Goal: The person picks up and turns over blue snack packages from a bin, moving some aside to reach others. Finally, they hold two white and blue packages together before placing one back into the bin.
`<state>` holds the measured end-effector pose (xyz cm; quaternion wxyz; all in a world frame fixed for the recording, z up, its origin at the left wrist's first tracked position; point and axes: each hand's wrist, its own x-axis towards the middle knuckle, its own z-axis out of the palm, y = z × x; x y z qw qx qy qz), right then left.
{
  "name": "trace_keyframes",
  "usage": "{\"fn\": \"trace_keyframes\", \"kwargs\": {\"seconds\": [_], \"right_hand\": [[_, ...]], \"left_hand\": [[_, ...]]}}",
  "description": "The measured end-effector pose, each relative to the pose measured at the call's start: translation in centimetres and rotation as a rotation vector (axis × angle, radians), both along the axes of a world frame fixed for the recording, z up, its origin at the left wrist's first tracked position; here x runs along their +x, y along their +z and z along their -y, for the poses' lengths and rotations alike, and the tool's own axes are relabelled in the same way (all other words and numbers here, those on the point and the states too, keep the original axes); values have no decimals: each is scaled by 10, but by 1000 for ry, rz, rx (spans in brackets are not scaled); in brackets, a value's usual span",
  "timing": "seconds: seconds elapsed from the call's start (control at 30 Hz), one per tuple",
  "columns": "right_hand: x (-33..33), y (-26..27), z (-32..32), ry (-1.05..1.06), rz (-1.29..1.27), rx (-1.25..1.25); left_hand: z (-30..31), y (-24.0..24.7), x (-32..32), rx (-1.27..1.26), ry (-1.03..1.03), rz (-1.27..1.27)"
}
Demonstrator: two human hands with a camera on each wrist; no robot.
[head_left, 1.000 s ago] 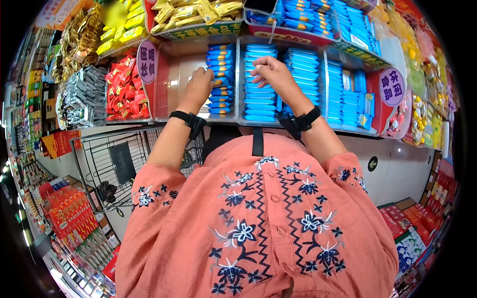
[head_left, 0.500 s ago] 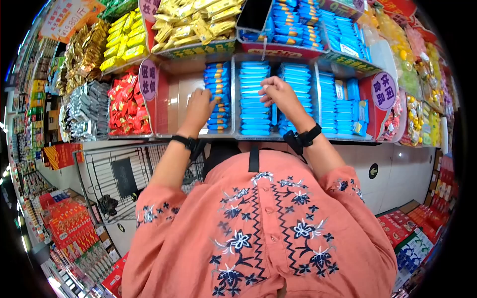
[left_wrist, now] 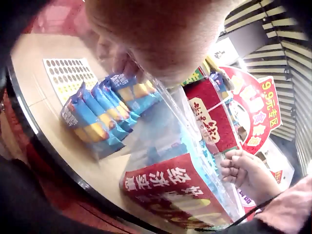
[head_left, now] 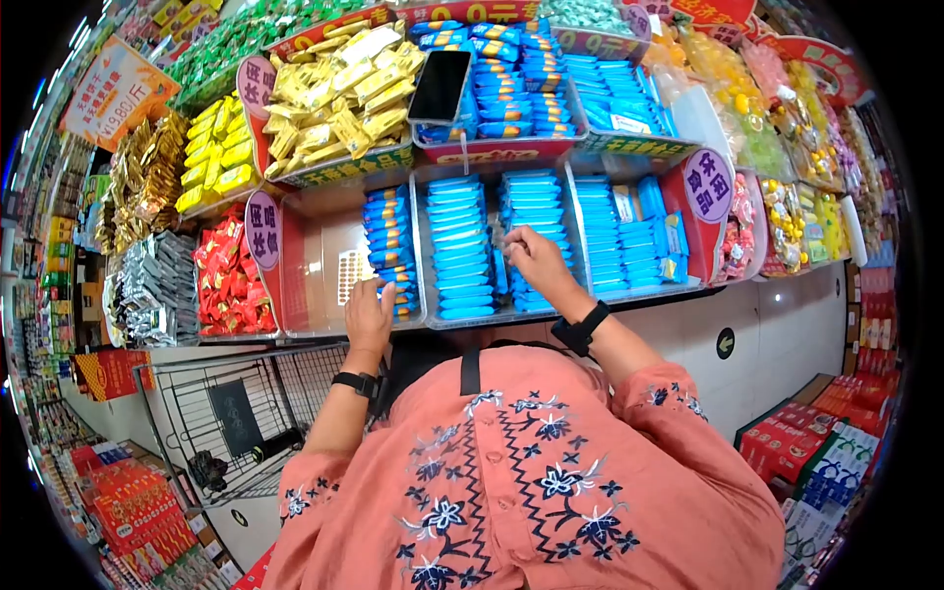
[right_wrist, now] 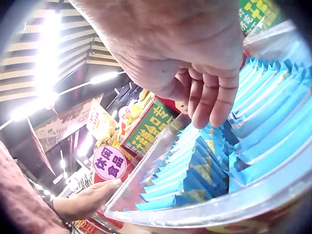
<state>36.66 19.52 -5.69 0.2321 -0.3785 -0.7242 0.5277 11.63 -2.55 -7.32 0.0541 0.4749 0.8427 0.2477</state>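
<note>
My left hand (head_left: 369, 320) is at the front of the left bin, beside a row of dark blue and yellow snack packets (head_left: 388, 236). In the right wrist view, the fingers of that left hand (right_wrist: 90, 199) lie straight near the clear bin's edge. My right hand (head_left: 539, 264) hangs over the middle bin, its fingers loosely curled with nothing seen in them. Below it, two rows of light blue packets (head_left: 457, 246) stand on edge with a narrow dark gap between them. A sheet of round stickers (left_wrist: 69, 77) lies on the left bin's floor.
Clear dividers separate the bins. A black phone (head_left: 440, 87) lies at the upper tier, between yellow packets (head_left: 344, 93) and blue ones. Red packets (head_left: 234, 270) fill the bin to the left. A wire shopping cart (head_left: 231, 413) stands below the shelf at left.
The head view has shifted, bringing more of the upper tier into sight. My left hand has drawn back toward the front edge; my right hand has shifted right over the middle bin.
</note>
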Motion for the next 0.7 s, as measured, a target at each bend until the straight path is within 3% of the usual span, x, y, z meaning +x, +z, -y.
{"fn": "trace_keyframes", "kwargs": {"seconds": [0.4, 0.7], "right_hand": [[45, 4, 23, -77, 180, 589], [63, -8, 37, -79, 257, 847]], "left_hand": [[-3, -10, 2, -111, 27, -131], [1, -11, 4, -70, 65, -170]]}}
